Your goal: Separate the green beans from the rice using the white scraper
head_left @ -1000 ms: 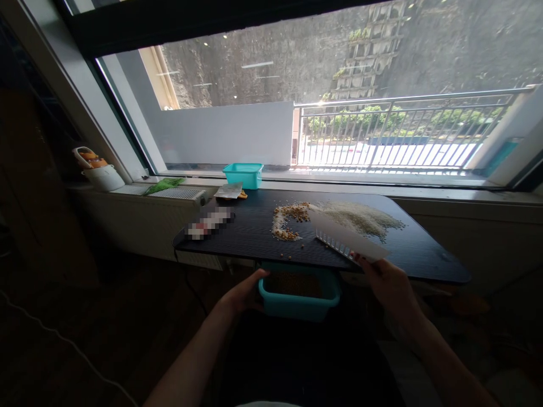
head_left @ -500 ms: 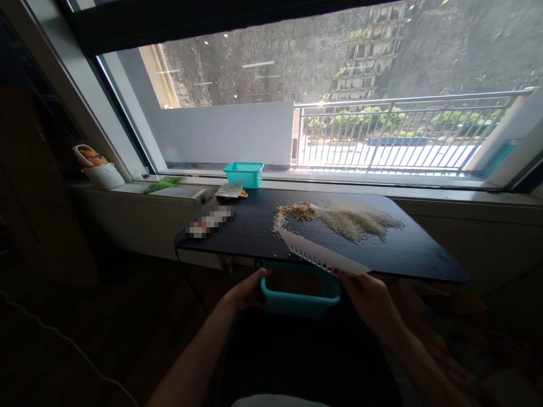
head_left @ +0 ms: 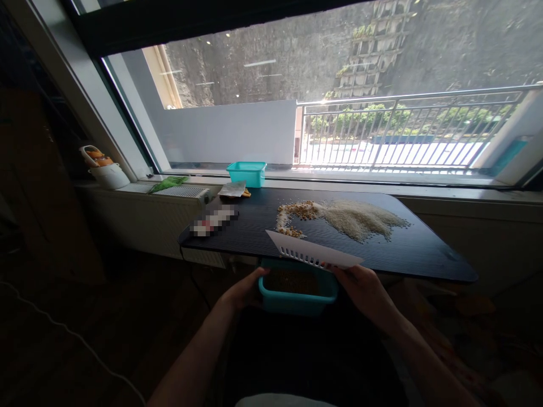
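Observation:
My left hand (head_left: 244,289) grips the left end of a teal plastic bin (head_left: 297,299) held just under the near edge of the black table (head_left: 424,254); brown grains lie inside the bin. In my right hand (head_left: 365,289) is a white slotted scraper card (head_left: 311,254), its edge lying on the table's near edge above the bin. A pile of white rice (head_left: 360,217) lies on the table, and a patch of brown grains (head_left: 297,213) lies to its left.
A second teal bin (head_left: 246,172) stands at the back by the window sill. A foil packet (head_left: 232,190) and a blurred-out object (head_left: 214,219) lie on the table's left part. A white pot (head_left: 108,175) sits on the radiator ledge to the left. A white cable (head_left: 63,339) crosses the floor.
My right hand drew the scraper card leftward and toward me, from beside the rice pile to the table's near edge above the bin. The left hand stayed on the bin.

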`<control>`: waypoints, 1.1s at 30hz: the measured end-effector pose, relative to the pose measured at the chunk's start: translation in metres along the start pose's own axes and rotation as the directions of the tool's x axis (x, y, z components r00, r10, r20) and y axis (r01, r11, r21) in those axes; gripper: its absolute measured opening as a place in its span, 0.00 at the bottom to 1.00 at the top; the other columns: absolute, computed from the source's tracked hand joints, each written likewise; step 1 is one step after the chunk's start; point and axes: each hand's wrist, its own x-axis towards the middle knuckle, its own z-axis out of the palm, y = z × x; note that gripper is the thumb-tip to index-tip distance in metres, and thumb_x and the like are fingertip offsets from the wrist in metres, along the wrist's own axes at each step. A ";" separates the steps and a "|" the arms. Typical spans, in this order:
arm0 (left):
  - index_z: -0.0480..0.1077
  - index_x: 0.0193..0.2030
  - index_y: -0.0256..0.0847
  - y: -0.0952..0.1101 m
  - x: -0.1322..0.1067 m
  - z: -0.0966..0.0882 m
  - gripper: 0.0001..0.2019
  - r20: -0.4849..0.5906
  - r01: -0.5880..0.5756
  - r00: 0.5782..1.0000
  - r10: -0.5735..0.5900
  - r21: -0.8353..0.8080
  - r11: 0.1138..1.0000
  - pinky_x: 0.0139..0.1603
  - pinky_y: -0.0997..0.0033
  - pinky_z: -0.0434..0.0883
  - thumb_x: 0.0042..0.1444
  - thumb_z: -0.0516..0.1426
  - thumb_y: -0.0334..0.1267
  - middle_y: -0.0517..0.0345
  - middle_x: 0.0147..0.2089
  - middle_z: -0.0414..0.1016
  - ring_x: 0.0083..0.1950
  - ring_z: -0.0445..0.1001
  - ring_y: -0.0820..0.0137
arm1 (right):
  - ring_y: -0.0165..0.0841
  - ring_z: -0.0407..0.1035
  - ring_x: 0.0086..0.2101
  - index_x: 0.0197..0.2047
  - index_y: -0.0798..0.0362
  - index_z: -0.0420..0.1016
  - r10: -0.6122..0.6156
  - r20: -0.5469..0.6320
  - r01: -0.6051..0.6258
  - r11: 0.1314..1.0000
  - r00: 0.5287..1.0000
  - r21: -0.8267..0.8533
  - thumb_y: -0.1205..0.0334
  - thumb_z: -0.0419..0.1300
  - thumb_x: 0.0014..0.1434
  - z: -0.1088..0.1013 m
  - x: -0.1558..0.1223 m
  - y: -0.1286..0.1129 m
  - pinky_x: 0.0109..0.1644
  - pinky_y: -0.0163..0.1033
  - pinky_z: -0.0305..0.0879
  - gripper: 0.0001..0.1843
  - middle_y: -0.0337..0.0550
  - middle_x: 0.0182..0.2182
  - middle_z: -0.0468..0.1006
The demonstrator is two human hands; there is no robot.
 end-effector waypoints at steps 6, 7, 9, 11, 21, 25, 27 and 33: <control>0.67 0.51 0.40 -0.003 0.002 0.000 0.28 -0.014 -0.010 1.000 0.010 -0.002 1.000 0.39 0.56 0.74 0.46 0.58 0.55 0.49 0.47 0.74 0.47 0.73 0.56 | 0.42 0.75 0.37 0.39 0.53 0.80 0.002 0.007 -0.002 1.000 1.000 0.008 0.51 0.56 0.57 0.007 0.014 -0.007 0.42 0.43 0.71 0.18 0.43 0.35 0.82; 0.68 0.51 0.40 -0.003 0.002 0.000 0.28 -0.015 -0.011 1.000 0.011 -0.004 1.000 0.39 0.56 0.74 0.46 0.58 0.55 0.49 0.46 0.75 0.46 0.73 0.57 | 0.41 0.75 0.37 0.39 0.53 0.80 -0.008 0.039 0.007 1.000 0.999 0.018 0.51 0.56 0.57 0.007 0.015 -0.008 0.42 0.42 0.71 0.18 0.42 0.34 0.82; 0.68 0.51 0.40 -0.003 0.002 0.000 0.28 -0.018 -0.011 1.000 0.011 -0.009 1.000 0.39 0.55 0.74 0.45 0.58 0.54 0.48 0.45 0.75 0.45 0.74 0.57 | 0.40 0.75 0.37 0.39 0.52 0.80 -0.009 0.069 0.007 0.999 0.998 0.034 0.50 0.57 0.56 0.002 0.015 -0.007 0.42 0.41 0.71 0.18 0.41 0.34 0.82; 0.68 0.50 0.39 -0.002 0.002 0.000 0.28 -0.022 -0.014 1.000 0.014 -0.012 1.000 0.39 0.54 0.74 0.45 0.58 0.54 0.48 0.46 0.75 0.44 0.74 0.57 | 0.40 0.75 0.37 0.38 0.53 0.80 0.028 0.007 -0.028 0.999 1.000 0.038 0.48 0.58 0.54 -0.008 0.015 -0.003 0.42 0.40 0.71 0.19 0.42 0.34 0.82; 0.67 0.50 0.41 -0.002 -0.003 0.004 0.27 -0.044 -0.026 0.999 0.025 -0.022 0.999 0.42 0.52 0.73 0.46 0.58 0.54 0.48 0.48 0.74 0.47 0.73 0.56 | 0.36 0.71 0.27 0.29 0.55 0.77 0.125 -0.188 -0.144 0.986 0.974 -0.087 0.49 0.57 0.51 -0.026 0.050 0.024 0.30 0.37 0.66 0.17 0.43 0.24 0.79; 0.67 0.50 0.41 -0.002 -0.002 0.003 0.26 -0.039 -0.020 0.999 0.019 -0.031 0.999 0.43 0.52 0.73 0.47 0.58 0.54 0.48 0.49 0.73 0.47 0.73 0.56 | 0.35 0.71 0.27 0.30 0.56 0.77 0.119 -0.173 -0.139 0.985 0.978 -0.107 0.50 0.57 0.51 -0.023 0.052 0.022 0.30 0.36 0.65 0.17 0.42 0.23 0.79; 0.68 0.49 0.41 -0.002 -0.002 0.003 0.26 -0.032 -0.017 0.999 0.015 -0.034 0.999 0.43 0.53 0.73 0.47 0.58 0.54 0.49 0.49 0.74 0.47 0.73 0.57 | 0.36 0.72 0.28 0.31 0.56 0.77 0.131 -0.169 -0.150 0.983 0.977 -0.108 0.50 0.57 0.51 -0.023 0.052 0.022 0.31 0.37 0.65 0.17 0.43 0.24 0.79; 0.68 0.50 0.42 -0.003 -0.003 0.003 0.25 -0.037 -0.009 0.999 0.008 -0.035 0.999 0.43 0.54 0.73 0.47 0.58 0.53 0.49 0.49 0.73 0.48 0.73 0.57 | 0.38 0.74 0.32 0.32 0.56 0.77 0.155 -0.121 -0.153 0.988 0.980 0.029 0.50 0.58 0.50 -0.019 0.054 0.020 0.36 0.39 0.68 0.17 0.44 0.28 0.81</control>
